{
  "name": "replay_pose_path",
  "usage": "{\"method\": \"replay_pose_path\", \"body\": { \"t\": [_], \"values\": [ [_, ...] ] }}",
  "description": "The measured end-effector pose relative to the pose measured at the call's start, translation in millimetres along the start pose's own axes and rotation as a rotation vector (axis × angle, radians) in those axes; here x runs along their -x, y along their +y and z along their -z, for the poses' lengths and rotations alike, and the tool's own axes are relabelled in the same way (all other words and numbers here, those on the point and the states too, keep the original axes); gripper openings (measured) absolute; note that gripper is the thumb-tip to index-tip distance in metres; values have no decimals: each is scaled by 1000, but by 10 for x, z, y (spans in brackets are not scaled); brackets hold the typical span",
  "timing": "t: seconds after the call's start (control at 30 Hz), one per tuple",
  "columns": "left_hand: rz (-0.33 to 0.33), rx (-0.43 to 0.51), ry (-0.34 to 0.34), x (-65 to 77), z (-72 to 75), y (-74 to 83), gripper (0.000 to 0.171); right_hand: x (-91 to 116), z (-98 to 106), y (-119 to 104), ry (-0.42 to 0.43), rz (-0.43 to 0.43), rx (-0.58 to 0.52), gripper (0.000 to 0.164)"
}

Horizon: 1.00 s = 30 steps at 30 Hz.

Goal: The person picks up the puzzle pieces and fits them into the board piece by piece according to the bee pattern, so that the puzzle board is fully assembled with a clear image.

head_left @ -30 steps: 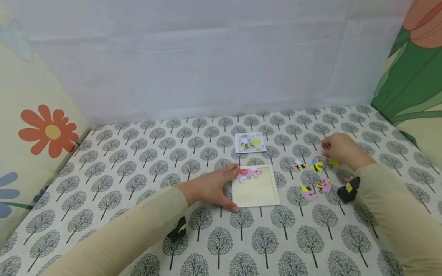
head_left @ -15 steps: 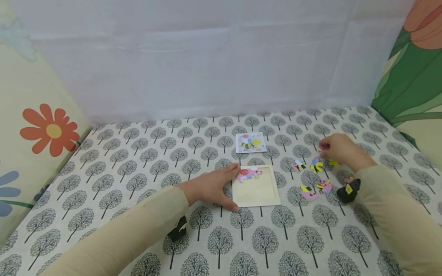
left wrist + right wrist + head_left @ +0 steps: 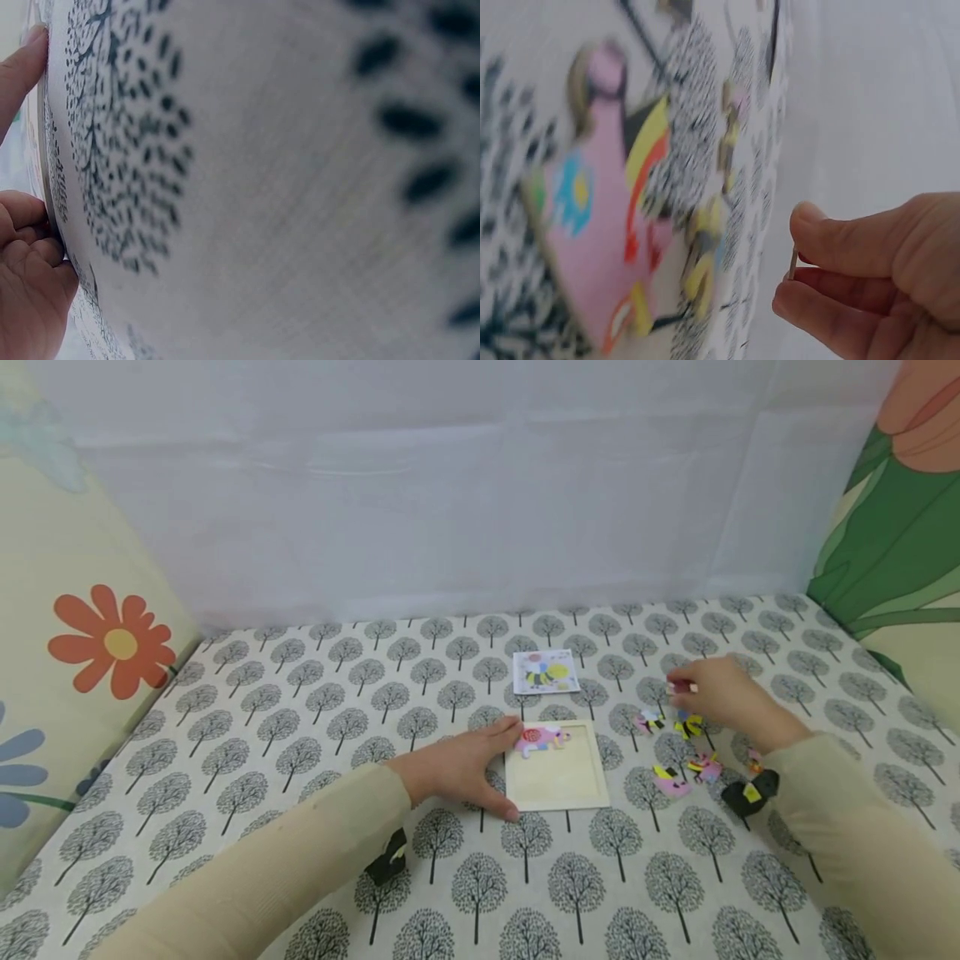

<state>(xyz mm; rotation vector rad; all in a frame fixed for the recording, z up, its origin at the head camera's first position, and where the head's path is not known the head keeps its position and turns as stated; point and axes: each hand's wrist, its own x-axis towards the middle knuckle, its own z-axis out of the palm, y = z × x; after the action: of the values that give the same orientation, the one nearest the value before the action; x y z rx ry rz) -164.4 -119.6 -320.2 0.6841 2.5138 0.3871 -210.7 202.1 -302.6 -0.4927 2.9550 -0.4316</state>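
In the head view my left hand (image 3: 465, 768) lies with thumb and index finger spread along the left edge of a square puzzle tray (image 3: 558, 806). Its other fingers bend at that edge in the left wrist view. A pink puzzle piece with a red patch (image 3: 540, 741) sits in the tray's upper left part. My right hand (image 3: 723, 693) pinches a thin puzzle piece (image 3: 793, 264) between thumb and fingertips, above the loose pieces; its edge faces the right wrist camera. Below it lie a yellow and black piece (image 3: 687, 724) and a pink piece with a yellow corner (image 3: 670, 782).
A small picture card with a bee (image 3: 546, 672) lies behind the tray. More loose pieces, such as a pink and yellow one (image 3: 707, 767) and a pink and black one (image 3: 648, 721), lie to the tray's right. A tree-print cloth (image 3: 300, 893) covers the table.
My right hand has shifted left with the pinched piece, now over the back of the loose pieces. The left hand and the tray stay in place.
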Motion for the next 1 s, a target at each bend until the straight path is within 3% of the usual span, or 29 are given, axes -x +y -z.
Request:
{"method": "replay_pose_path", "body": {
  "t": [0.27, 0.5, 0.9, 1.0],
  "values": [
    [-1, -7, -10, -5, 6, 5, 115, 65, -47, -315, 6, 100, -96, 36],
    [-10, -24, -10, -23, 8, 7, 115, 85, -144, -505, -7, 213, -89, 29],
    [-16, -16, -3, -19, 21, -21, 116, 10, -303, -796, -58, 232, -86, 34],
    [-28, -14, -5, -29, 22, -23, 115, -35, -344, -844, -66, 260, -108, 27]
  ]
}}
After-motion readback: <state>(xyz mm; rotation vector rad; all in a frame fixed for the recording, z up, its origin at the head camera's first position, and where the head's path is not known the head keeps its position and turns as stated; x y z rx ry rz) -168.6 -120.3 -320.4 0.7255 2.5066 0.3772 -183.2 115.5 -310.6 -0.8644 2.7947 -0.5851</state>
